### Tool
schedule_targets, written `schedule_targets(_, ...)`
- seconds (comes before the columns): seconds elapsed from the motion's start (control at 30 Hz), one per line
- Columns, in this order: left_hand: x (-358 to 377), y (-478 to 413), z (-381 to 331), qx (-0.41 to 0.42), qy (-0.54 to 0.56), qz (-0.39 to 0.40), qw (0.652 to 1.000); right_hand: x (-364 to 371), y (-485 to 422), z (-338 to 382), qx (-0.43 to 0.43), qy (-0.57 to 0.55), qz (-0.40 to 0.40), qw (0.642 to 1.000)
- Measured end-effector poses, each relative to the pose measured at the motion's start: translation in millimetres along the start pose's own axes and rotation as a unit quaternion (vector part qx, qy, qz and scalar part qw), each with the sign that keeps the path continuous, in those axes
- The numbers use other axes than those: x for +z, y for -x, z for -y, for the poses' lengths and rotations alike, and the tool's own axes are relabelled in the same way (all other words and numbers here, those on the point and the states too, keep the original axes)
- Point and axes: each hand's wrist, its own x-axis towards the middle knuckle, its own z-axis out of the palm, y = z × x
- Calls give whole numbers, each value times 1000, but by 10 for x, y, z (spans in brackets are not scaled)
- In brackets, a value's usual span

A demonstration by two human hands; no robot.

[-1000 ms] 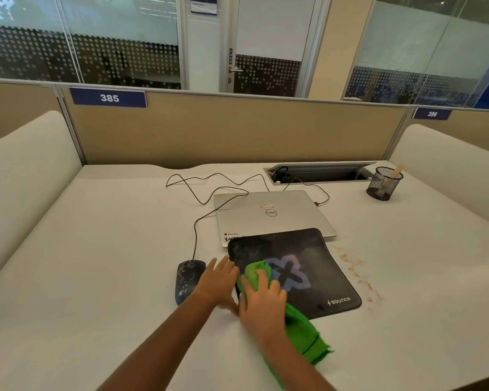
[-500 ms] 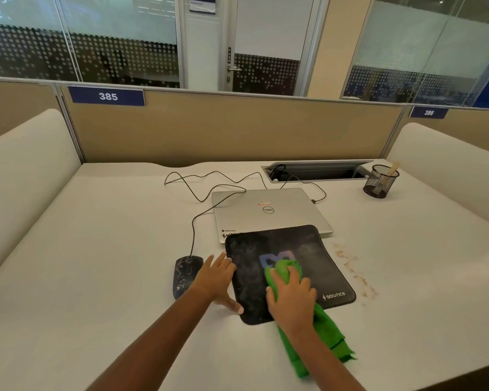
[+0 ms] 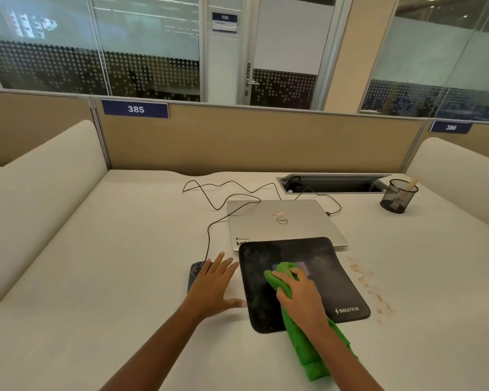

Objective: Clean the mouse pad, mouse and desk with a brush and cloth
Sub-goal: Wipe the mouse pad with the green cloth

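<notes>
A black mouse pad (image 3: 331, 266) marked "source" lies on the white desk (image 3: 110, 263), dusty with whitish smears. My right hand (image 3: 299, 297) grips a bunched green cloth (image 3: 308, 354) on the pad's middle, and the cloth trails back toward me over the pad's near edge. My left hand (image 3: 212, 286) lies flat on the desk with fingers spread, its thumb at the pad's left edge. It partly covers a dark wired mouse (image 3: 194, 273) just left of the pad. Brown crumbs or stains (image 3: 370, 289) streak the desk right of the pad.
A closed silver laptop (image 3: 283, 221) sits behind the pad, which overlaps its front edge. The mouse cable (image 3: 209, 238) loops toward a cable tray (image 3: 333, 183) at the back. A black mesh cup (image 3: 398, 196) with a wooden handle stands far right. Partitions enclose the desk.
My right hand has slid the green cloth from the pad's left part toward its middle and farther up. My left hand has stayed by the pad's left edge.
</notes>
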Motion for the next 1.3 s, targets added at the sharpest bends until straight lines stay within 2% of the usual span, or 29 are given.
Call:
schedule_targets(0.17,47,12,-187,15,33,4,999,2,-114,70,38,17,5,999)
schedule_targets(0.33,36,-116,-441,31,45,26,998,193,-56,85,62,104,53,991)
schedule_targets(0.57,37,-220,-523,24,3,108,994,209,-19,-134,67,119,54,989)
schedule_targets(0.83,28,-248,-527,14,-24,130,991,-174,-147,-802,224,119,41,966)
schedule_targets(0.97,-4,-317,-562,3,-25,134,991,-48,-115,-543,183,157,29,970)
schedule_targets(1.17,-122,-492,-643,17,-91,138,986,224,102,-327,24,154,35,987)
schedule_targets(1.3,-150,-586,-674,24,-120,152,981,62,-66,-629,44,141,47,988)
